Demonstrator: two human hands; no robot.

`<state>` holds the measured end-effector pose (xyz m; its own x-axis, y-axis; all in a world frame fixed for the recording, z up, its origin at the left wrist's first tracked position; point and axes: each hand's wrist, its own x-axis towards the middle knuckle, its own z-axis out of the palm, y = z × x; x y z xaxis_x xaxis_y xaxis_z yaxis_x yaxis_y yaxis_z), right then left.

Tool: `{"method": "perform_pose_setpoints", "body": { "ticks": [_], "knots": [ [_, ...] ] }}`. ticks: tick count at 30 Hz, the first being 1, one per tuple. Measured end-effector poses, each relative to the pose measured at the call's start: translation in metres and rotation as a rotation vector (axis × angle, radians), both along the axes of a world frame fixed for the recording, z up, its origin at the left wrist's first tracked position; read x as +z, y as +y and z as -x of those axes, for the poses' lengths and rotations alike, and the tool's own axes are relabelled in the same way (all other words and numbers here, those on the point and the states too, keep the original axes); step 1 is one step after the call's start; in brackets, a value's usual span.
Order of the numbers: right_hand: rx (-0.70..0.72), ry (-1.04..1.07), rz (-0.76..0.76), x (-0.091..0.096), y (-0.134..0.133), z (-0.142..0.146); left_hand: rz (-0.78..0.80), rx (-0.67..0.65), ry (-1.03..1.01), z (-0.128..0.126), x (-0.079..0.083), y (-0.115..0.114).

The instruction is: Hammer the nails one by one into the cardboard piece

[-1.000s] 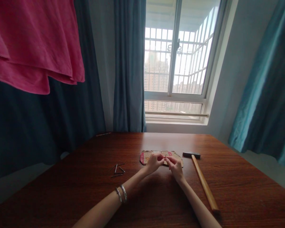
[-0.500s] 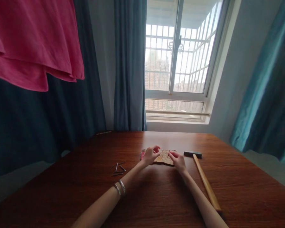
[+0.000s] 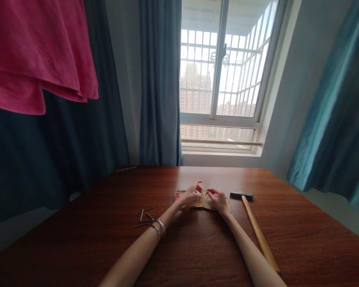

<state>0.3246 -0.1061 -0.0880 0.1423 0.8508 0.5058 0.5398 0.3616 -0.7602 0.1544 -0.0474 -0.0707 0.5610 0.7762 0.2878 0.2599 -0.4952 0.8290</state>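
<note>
Below the fingers (image 3: 213, 193) I saw a tan, dark-speckled board (image 3: 204, 202), red at one end; around them, a reddish-brown, wood-grained table (image 3: 194, 247). Right of them, my feed showed a black-headed hammer (image 3: 259, 231) with a yellowish handle; left, grey nails (image 3: 148, 215); high left, a pink cloth (image 3: 38, 48).

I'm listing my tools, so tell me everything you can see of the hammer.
The hammer lies unheld on the table, right of the patterned piece. Its dark, blocky head, probably metal, is at the far end; the long, yellowish-brown handle, seemingly wood, slants toward the near right. Its near end appears beside the right forearm; whether they touch, I cannot tell.
</note>
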Motion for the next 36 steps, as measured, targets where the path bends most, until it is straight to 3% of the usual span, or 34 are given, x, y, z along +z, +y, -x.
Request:
{"method": "perform_pose_setpoints", "body": {
  "ticks": [6,14,24,36],
  "knots": [
    [0.001,-0.047,-0.016,-0.002,0.004,0.005,0.051,0.038,-0.087,0.000,-0.014,0.003],
    [0.010,-0.091,-0.022,-0.007,0.007,0.006,-0.010,0.085,-0.109,-0.002,-0.022,0.001],
    [0.037,-0.151,0.008,-0.001,0.004,0.009,-0.094,0.124,-0.081,-0.002,-0.014,-0.011],
    [0.051,-0.207,0.038,0.005,-0.001,0.012,-0.089,0.099,-0.003,-0.002,-0.006,-0.018]
  ]
}}
